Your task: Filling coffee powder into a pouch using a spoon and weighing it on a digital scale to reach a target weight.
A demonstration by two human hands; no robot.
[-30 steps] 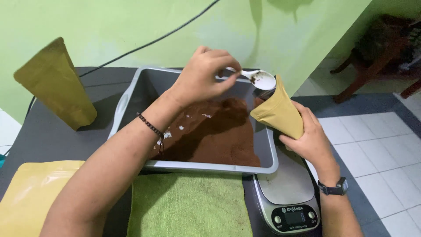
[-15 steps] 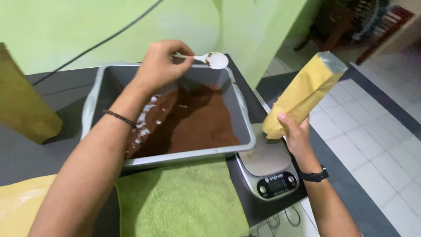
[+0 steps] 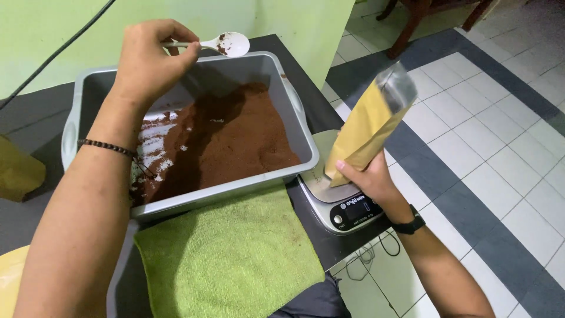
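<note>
The dark counter (image 3: 35,224) carries everything, with tiled floor (image 3: 500,176) off to the right. Largest on it is the grey tub (image 3: 294,112), half full of brown powder (image 3: 235,141) banked toward its right side. A green cloth (image 3: 229,259) lies at the near edge, touching the tub's front wall. Just right of the tub sits a small steel scale (image 3: 347,209).

On the scale's plate stands a tan pouch (image 3: 365,132), tilted with its open mouth leaning far and right. The right hand (image 3: 368,176) has its fingers wrapped closed around the pouch's base. The left hand (image 3: 150,59) hovers over the tub's far rim, fingers pinched shut on the handle of a white spoon (image 3: 226,43), whose bowl looks nearly empty, only smeared.

To do this well, I would stand the pouch upright and let go before reading the weight, since a gripping hand likely skews it, and add powder in small spoonfuls.
</note>
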